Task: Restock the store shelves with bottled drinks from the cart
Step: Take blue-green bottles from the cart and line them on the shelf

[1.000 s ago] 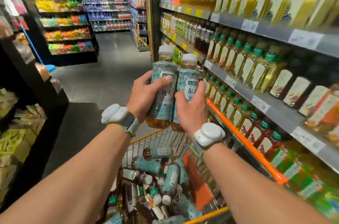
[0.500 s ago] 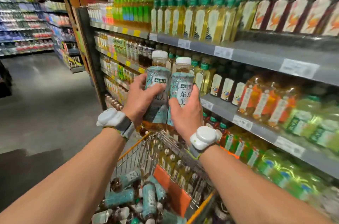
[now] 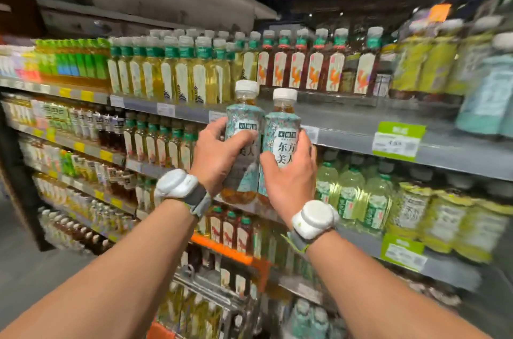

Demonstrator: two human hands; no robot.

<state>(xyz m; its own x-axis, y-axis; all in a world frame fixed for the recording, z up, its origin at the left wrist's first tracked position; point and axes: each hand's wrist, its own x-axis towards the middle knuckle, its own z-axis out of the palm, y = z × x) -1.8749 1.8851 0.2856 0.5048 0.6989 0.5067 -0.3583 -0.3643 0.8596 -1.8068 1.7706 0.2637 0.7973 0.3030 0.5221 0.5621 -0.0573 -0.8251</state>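
Shelves point(image 3: 347, 132) of bottled drinks in several tiers fill the view ahead of you. At far left on the upper tier stands a row of green bottles point(image 3: 75, 61), and beside it a row of pale yellow bottles point(image 3: 177, 72) with white labels.

Your left hand point(image 3: 219, 155) is raised in front of the upper tier's edge. Its fingers and thumb are curled round the left bottle point(image 3: 244, 122), gripping it at mid-body. On that wrist sits a white band point(image 3: 176, 183). The left bottle is upright, has a white cap and a teal patterned label, and shows amber drink at its base.

The right bottle point(image 3: 283, 130), of the same kind, stands upright and touches the left bottle along its side. Your right hand point(image 3: 291, 177) grips it low on the label, with the thumb across the front and the fingers wrapped behind. A second white band point(image 3: 315, 218) sits on the right wrist.

Above and behind both caps stands a row of dark red bottles point(image 3: 316, 66). To the right of the held pair a stretch of the upper tier lies bare, and a green price tag point(image 3: 397, 138) hangs on its edge. Blurred teal bottles point(image 3: 488, 94) stand at far right.

Below your forearms, the cart point(image 3: 211, 291) shows its wire rim and orange handle, just beside the lower tiers.
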